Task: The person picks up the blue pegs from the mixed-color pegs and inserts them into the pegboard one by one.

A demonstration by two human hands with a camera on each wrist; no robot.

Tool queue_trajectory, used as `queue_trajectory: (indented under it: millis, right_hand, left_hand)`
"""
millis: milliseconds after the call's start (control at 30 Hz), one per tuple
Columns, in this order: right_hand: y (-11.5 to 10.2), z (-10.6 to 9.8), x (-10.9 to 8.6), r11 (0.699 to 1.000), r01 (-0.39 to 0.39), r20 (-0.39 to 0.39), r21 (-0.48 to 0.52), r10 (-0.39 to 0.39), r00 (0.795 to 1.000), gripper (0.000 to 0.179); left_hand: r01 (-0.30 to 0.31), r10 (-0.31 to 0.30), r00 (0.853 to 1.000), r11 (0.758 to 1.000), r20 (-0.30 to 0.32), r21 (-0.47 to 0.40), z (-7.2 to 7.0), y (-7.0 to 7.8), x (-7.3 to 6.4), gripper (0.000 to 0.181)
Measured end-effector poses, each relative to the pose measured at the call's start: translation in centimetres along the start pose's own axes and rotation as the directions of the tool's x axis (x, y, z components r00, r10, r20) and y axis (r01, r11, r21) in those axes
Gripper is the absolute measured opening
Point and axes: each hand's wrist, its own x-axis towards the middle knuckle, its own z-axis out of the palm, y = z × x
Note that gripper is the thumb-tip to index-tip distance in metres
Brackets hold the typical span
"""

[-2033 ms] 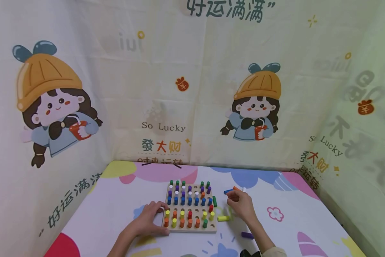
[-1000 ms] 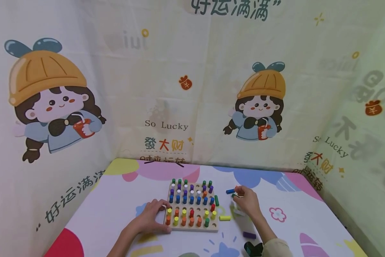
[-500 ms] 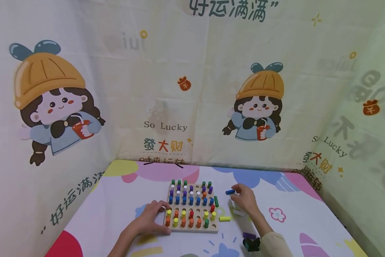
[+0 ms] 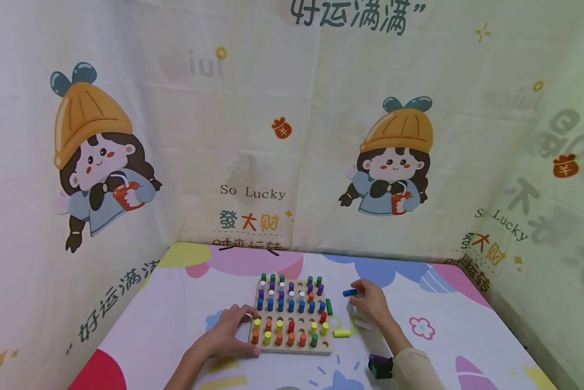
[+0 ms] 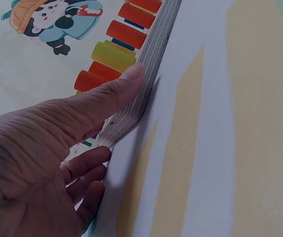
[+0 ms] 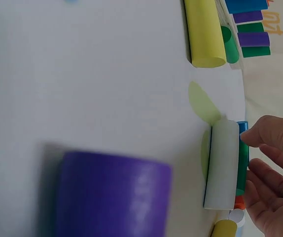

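Observation:
My left hand (image 4: 228, 331) grips the near left corner of a wooden pegboard (image 4: 292, 350); in the left wrist view its thumb lies along the board's layered edge. Colored pegs stand upright in rows in the board. Right of it, my right hand (image 4: 371, 300) is low over the table, fingertips at a blue peg (image 4: 349, 292). In the right wrist view the thumb tip is right at a green peg (image 6: 242, 168), its fingers bent beside it. I cannot tell whether they pinch it. A white peg (image 6: 222, 165) lies just in front.
A yellow peg (image 4: 342, 333) and another green peg (image 4: 329, 307) lie along the board's right side. Nearer me is a purple peg (image 6: 117, 192), mostly behind a black object (image 4: 381, 368) at the right sleeve. Patterned cloth walls (image 4: 316, 162) stand behind the table.
My right hand has shifted slightly; the orange and green pegs at its fingertips one second ago are hidden in the head view. The black object now covers most of the purple peg. The left hand stays put.

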Motion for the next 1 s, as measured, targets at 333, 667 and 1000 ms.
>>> queue_trajectory:
  millis: [333, 667, 1000]
  right_hand:
    - [0.27, 0.63, 0.39, 1.0, -0.005, 0.032, -0.012, 0.006, 0.999, 0.027]
    - [0.21, 0.73, 0.05, 1.0, 0.028, 0.049, -0.007, -0.028, 0.998, 0.019]
    - [0.33, 0.85, -0.21, 0.998, 0.05, 0.036, 0.022, -0.051, 0.998, 0.016]
  left_hand:
    - [0.006, -0.006, 1.0, 1.0, 0.006, -0.003, 0.11, -0.14, 0.03, 0.063]
    - [0.012, -0.011, 1.0, 1.0, 0.011, -0.016, 0.02, 0.04, 0.08, 0.063]
    - [0.011, -0.011, 1.0, 1.0, 0.003, -0.013, 0.11, 0.05, -0.01, 0.063]
